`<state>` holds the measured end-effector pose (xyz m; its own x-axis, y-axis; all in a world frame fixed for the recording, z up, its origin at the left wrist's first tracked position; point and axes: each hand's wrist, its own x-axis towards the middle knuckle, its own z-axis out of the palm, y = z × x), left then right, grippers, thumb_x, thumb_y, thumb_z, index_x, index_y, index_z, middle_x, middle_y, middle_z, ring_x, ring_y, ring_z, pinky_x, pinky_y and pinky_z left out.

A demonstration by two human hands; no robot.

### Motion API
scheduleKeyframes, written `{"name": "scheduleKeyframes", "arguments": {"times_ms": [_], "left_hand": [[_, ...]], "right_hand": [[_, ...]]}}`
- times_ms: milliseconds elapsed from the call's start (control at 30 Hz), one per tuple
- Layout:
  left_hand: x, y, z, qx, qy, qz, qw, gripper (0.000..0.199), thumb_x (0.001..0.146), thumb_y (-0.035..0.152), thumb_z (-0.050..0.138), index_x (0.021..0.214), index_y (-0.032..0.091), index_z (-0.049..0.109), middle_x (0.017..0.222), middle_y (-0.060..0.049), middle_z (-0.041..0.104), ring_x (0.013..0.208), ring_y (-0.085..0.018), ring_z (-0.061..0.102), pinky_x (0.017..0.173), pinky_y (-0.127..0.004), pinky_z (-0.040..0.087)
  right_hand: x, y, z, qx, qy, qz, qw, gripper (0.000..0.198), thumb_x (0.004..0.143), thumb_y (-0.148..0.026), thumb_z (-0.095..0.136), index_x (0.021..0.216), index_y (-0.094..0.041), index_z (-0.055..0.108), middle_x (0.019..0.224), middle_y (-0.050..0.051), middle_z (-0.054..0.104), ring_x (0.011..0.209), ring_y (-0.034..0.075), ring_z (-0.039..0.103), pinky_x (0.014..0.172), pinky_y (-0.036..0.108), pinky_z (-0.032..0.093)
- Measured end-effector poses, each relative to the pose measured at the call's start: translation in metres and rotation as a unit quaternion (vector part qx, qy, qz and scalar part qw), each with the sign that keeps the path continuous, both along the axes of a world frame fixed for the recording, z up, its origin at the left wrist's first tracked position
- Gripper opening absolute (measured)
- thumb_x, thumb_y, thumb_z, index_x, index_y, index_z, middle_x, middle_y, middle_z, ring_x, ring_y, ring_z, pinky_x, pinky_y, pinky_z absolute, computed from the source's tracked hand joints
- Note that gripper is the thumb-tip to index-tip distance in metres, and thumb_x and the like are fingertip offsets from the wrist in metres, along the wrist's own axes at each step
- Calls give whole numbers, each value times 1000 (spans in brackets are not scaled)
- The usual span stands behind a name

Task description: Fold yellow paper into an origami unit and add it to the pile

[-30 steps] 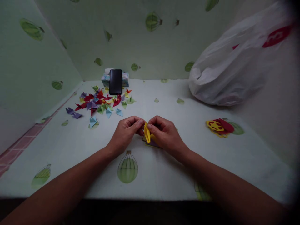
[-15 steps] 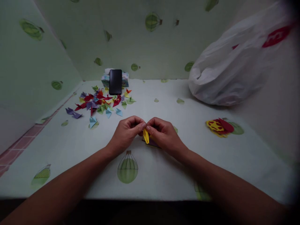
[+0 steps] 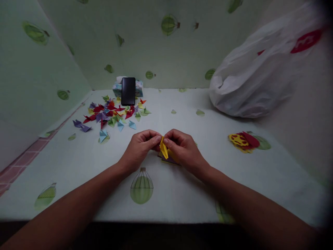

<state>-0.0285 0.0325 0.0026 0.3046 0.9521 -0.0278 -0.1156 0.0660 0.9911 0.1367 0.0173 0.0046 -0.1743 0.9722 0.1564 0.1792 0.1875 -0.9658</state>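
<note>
Between my two hands hangs a narrow piece of yellow origami paper (image 3: pixel 164 151), folded into a long shape whose lower end points down. My right hand (image 3: pixel 182 147) pinches its upper part between thumb and forefinger. From the other side, my left hand (image 3: pixel 142 147) is closed with thumb and fingertips against the top edge of the paper. Below the right hand lies a small dark purple pad or stack (image 3: pixel 170 159) with yellowish edges; my right hand covers most of it.
Several folded paper figures (image 3: pixel 104 114) in mixed colours lie at the left back. A phone (image 3: pixel 128 91) leans on a tissue box (image 3: pixel 139 89). At the right are red and yellow cut-outs (image 3: pixel 241 140), with a white plastic bag (image 3: pixel 249 83) behind them on the table (image 3: pixel 109 194).
The yellow paper has tilted, its lower end shifting slightly right, and more of its top shows between the fingertips. My right hand has moved slightly right. Things on the table stay put.
</note>
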Motion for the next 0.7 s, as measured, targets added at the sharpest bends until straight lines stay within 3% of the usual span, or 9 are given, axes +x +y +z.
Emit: {"name": "scheduleKeyframes", "arguments": {"times_ms": [267, 700], "left_hand": [[1, -2, 8, 57, 84, 29, 994, 19, 80, 33, 71, 79, 14, 69, 70, -1, 66, 63, -12, 61, 62, -24, 52], [2, -3, 9, 57, 93, 27, 994, 18, 80, 32, 70, 81, 14, 68, 70, 0, 66, 63, -11, 62, 61, -22, 53]], "right_hand": [[-1, 0, -1, 4, -21, -10, 1000, 16, 85, -29, 59, 73, -19, 56, 69, 0, 60, 63, 12, 51, 58, 25, 41], [-1, 0, -1, 16, -35, -18, 999, 17, 85, -28, 59, 71, -18, 55, 66, -1, 57, 61, 11, 49, 56, 24, 39]]}}
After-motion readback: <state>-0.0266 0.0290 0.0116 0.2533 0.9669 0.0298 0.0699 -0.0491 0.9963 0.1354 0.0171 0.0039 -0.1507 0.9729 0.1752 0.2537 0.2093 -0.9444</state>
